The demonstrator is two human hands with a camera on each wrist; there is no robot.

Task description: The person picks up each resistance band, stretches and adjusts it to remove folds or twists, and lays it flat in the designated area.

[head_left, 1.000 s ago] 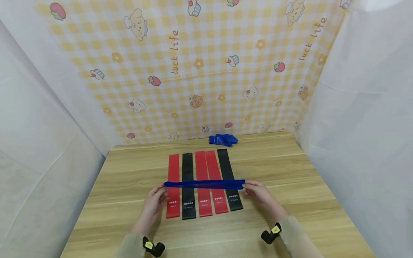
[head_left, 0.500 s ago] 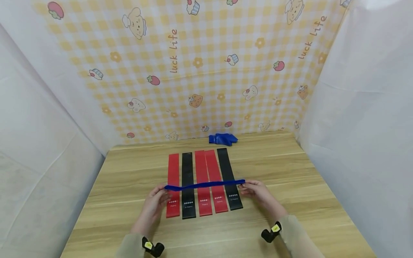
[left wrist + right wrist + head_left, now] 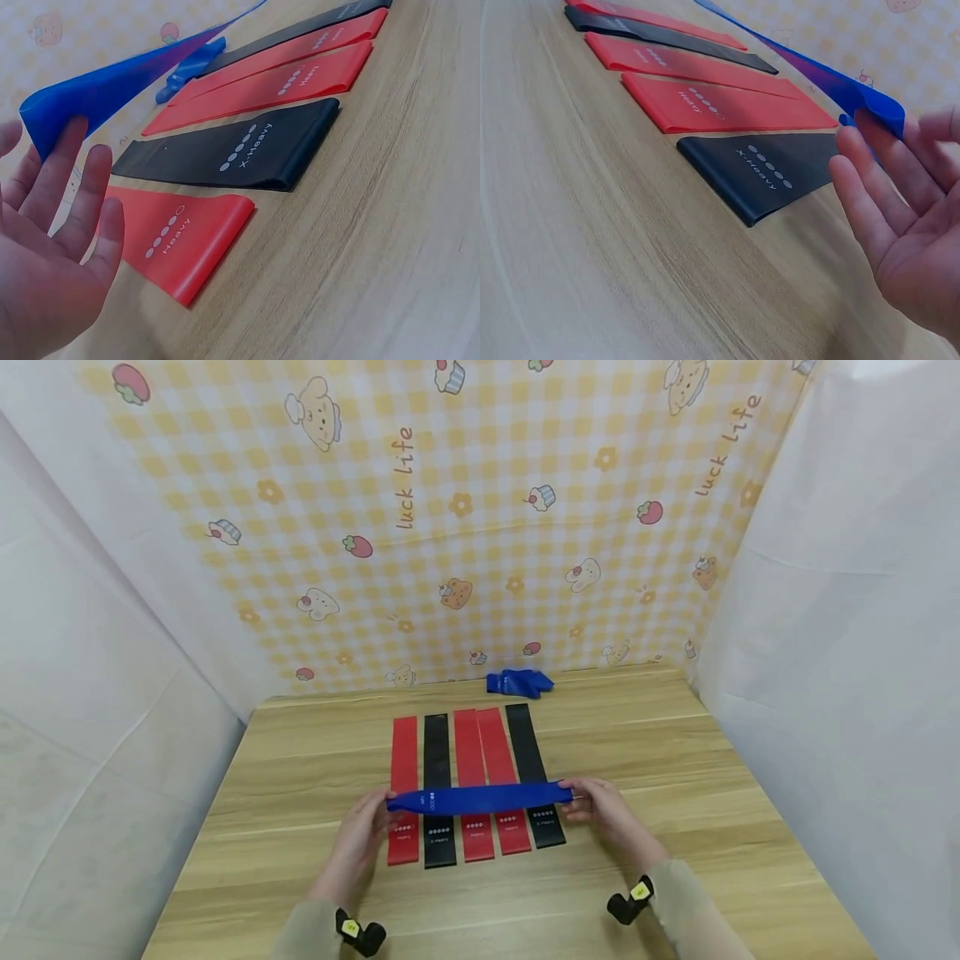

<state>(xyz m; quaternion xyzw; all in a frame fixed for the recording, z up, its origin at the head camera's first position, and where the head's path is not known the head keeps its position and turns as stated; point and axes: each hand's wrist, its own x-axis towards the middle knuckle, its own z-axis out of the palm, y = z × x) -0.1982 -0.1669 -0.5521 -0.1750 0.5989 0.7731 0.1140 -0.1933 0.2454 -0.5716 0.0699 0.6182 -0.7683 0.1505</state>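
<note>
A blue resistance band (image 3: 487, 798) stretches level between both hands, raised over the row of bands on the table. My left hand (image 3: 362, 828) pinches its left end; in the left wrist view the other fingers (image 3: 96, 176) fan out below the band. At the opposite end, my right hand (image 3: 602, 810) pinches the band, its lower fingers (image 3: 855, 184) spread apart. White print shows near the band's left end. Beneath lie a red band (image 3: 403, 752), a black band (image 3: 437, 752), two more red bands overlapping at the top, and a black band (image 3: 527, 743) at the right.
A second blue band (image 3: 519, 682), crumpled, lies at the back of the wooden table (image 3: 315, 768). Behind it hangs a yellow checked cloth (image 3: 420, 568). White sheets (image 3: 840, 610) close off both sides. The flat bands carry "Heavy" and "X-Heavy" print.
The blue band was seen nearly edge-on half a second ago; now its broad printed face is turned up to the head view. Both hands have stayed in about the same place.
</note>
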